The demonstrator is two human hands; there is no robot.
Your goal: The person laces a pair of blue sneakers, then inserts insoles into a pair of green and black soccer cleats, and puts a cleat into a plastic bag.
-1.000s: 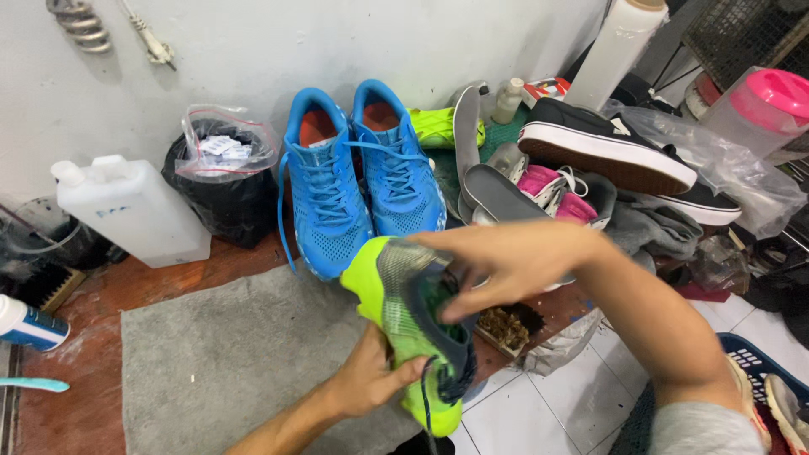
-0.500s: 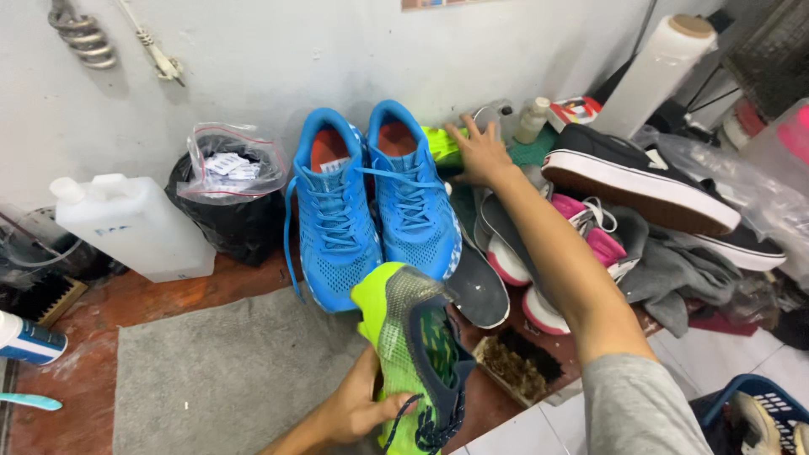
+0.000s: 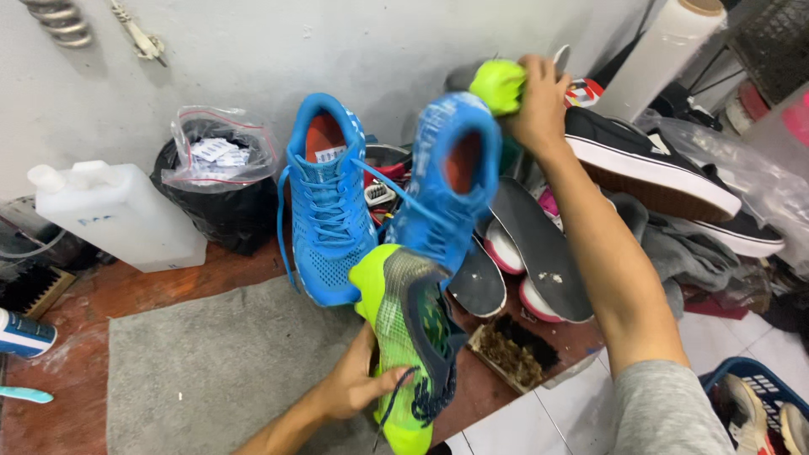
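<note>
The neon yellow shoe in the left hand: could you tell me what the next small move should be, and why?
Probably bring the right hand down toward the left hand. The left holds a neon yellow shoe over the grey mat, while the right grips a second yellow shoe, seemingly its mate, high above the two blue shoes. Lowering it would set the pair together.

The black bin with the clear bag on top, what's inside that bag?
The clear bag on the black bin shows small white paper slips. Whatever lies deeper in the bin is covered by the bag.
</note>
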